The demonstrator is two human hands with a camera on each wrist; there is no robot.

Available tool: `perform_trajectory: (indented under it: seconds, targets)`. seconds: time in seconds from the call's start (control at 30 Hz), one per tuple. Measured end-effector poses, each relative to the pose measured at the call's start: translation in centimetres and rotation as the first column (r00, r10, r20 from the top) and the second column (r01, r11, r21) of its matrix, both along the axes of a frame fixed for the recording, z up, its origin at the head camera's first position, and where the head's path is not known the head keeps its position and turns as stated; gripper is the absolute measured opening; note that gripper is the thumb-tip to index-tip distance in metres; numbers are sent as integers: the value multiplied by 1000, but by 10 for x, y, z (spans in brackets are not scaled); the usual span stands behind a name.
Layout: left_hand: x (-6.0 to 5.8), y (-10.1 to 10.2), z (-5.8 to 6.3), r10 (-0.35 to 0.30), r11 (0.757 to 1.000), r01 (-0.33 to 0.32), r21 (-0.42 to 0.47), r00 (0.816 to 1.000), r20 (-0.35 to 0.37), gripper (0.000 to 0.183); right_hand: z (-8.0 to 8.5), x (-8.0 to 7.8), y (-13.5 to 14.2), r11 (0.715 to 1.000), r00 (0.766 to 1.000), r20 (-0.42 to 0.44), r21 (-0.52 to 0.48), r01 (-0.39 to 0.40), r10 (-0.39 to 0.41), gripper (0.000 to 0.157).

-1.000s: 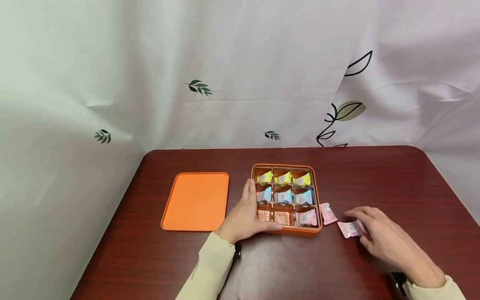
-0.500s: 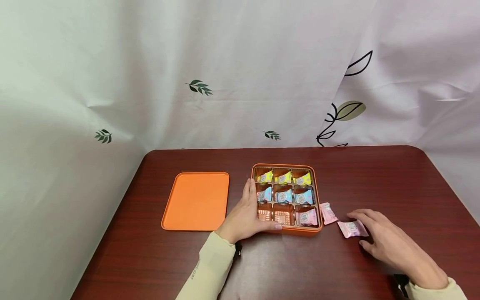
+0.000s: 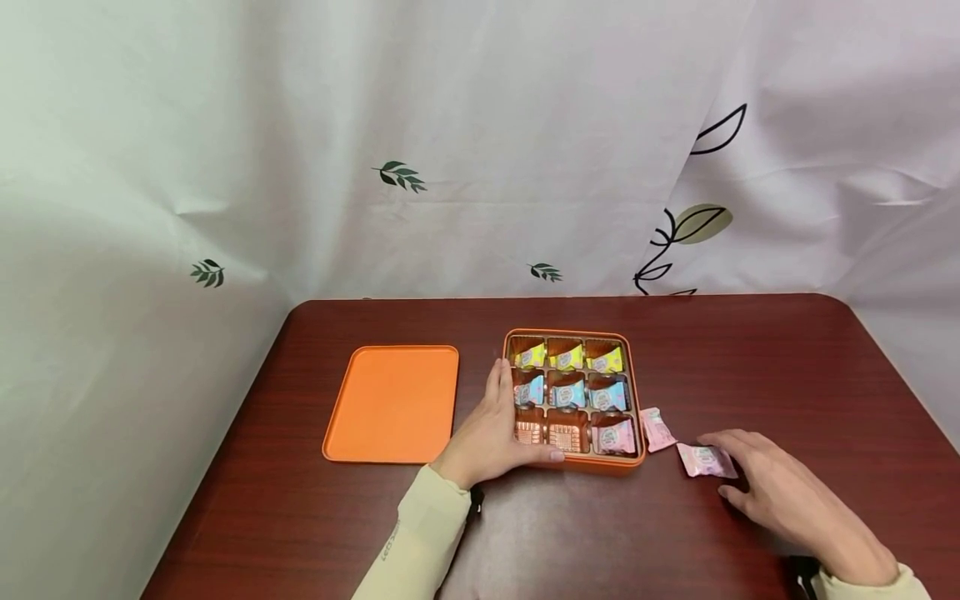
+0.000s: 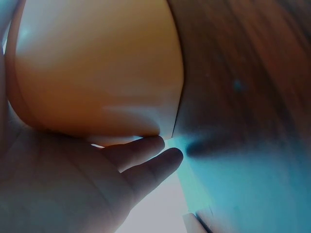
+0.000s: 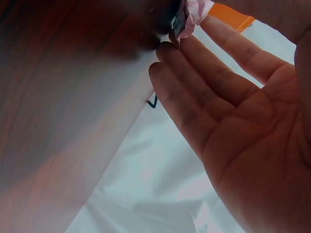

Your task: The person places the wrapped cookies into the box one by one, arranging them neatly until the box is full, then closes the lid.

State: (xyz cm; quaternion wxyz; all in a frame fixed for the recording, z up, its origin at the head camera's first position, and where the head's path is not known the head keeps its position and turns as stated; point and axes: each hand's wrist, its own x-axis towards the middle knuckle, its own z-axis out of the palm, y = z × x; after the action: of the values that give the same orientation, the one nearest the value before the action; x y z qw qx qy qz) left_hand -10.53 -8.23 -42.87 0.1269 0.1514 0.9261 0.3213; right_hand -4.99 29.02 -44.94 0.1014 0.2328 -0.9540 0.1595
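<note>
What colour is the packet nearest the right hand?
The packet is pale pink, with a lighter printed patch; the head view shows it best.

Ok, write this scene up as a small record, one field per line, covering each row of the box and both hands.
container: orange box on a dark red table, nine compartments
far row: three yellow packets
middle row: three blue packets
near row: one boxed pink packet at right; other two compartments empty
loose, right of box: inner pink packet, outer pink packet
left hand: against the box's left and near sides
right hand: at the outer pink packet, contact unclear
also: orange lid, flat, left of box
</note>
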Motion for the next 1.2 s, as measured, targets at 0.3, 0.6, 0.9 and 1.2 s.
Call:
perform_trajectory:
  seconds: [0.3,0.6,0.9,1.2]
  targets:
    - [-1,0,0,-2,1000,2,0,1000,1,143,-2,-2,1,1000,998,-69,3,0,0,49]
    - [0,1,-1,1,1000,-1,3,1000,4,143,-2,-2,1,999,999,-27,27,24,-23,41]
    - [-1,0,0,3,1000,-3,-6,1000,4,143,3,-2,-1,997,996,60,38,62,-64,36]
    - [-1,1,0,5,1000,-5,1,1000,9,142,9,-2,-4,990,978,156,49,130,-137,36]
